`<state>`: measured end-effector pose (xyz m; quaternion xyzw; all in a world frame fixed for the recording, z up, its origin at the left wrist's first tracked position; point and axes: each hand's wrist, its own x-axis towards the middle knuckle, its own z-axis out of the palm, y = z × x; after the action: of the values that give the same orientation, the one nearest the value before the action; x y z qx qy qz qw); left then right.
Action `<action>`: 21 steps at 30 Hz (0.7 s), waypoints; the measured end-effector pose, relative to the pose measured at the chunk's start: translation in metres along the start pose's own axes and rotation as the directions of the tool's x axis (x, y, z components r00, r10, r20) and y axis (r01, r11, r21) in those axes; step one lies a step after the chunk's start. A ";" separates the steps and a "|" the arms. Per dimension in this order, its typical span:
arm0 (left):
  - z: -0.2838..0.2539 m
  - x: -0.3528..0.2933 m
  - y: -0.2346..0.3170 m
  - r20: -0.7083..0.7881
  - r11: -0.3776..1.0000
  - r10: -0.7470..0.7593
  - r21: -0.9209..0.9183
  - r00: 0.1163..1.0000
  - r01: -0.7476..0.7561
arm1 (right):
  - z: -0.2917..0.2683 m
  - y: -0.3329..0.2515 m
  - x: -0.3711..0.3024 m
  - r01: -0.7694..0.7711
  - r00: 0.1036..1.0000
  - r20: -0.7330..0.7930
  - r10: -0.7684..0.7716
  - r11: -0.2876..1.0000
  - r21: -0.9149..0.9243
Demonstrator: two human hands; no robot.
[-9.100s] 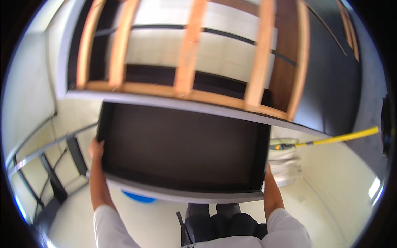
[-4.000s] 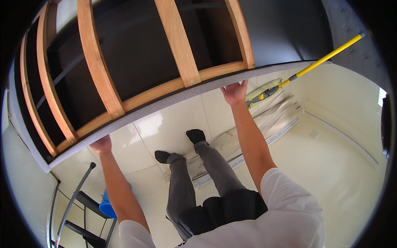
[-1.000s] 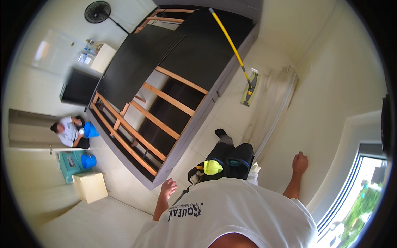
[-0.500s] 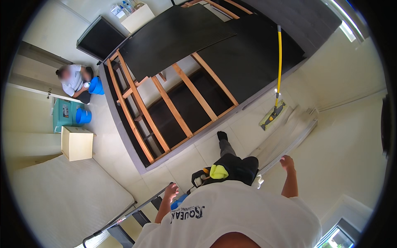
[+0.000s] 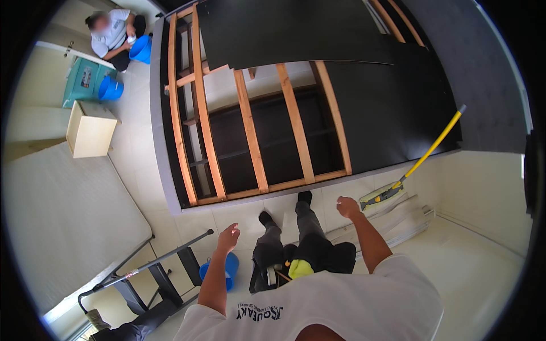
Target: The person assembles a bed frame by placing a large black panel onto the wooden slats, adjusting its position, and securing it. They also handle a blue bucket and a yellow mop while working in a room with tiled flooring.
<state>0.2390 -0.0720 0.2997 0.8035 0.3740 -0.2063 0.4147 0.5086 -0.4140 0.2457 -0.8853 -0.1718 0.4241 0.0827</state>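
My left hand [image 5: 228, 237] hangs in the air over the floor, fingers loosely bent and a little apart, with nothing in it. Beneath it, beside my left forearm, stands a blue bucket [image 5: 226, 271]. My right hand [image 5: 347, 207] is held in front of the bed base's near edge, its fingers curled in and no object showing. Closest to that hand is a flat mop [image 5: 382, 195] with a yellow handle, which leans on the bed base. The bed base [image 5: 250, 200] has bare wooden slats [image 5: 297, 125] and black boards [image 5: 392, 108]. A yellow-green cloth [image 5: 300, 268] hangs at my waist.
A folding stepladder [image 5: 165, 267] stands at my left, near a mattress [image 5: 68, 216]. Pale long strips [image 5: 392, 221] lie along the right wall. At the far left, a person [image 5: 114, 37] crouches by a blue bucket [image 5: 140, 50], near a teal box [image 5: 82, 82] and a small cabinet [image 5: 91, 129].
My view has turned and shifted, and both my feet now show by the bed base. My hands have swung forward, the right one inward. The stepladder and blue bucket show more fully.
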 end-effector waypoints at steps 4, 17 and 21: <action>0.036 0.089 -0.020 -0.067 0.997 0.060 0.060 0.996 -0.056 | 0.063 -0.071 0.088 0.291 0.956 -0.022 -0.291 0.957 -0.005; 0.149 0.308 -0.123 0.212 0.956 -0.151 0.278 0.965 0.088 | 0.185 -0.145 0.274 0.061 0.861 0.506 0.043 0.981 -0.187; 0.143 0.330 -0.096 0.548 0.899 -0.364 0.418 0.753 0.131 | 0.182 -0.137 0.285 -0.004 0.776 0.620 0.115 0.984 -0.177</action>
<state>0.3710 -0.0112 -0.0426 0.6953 0.2801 -0.5736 0.3303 0.5003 -0.1797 -0.0341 -0.7023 -0.1962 0.6811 -0.0665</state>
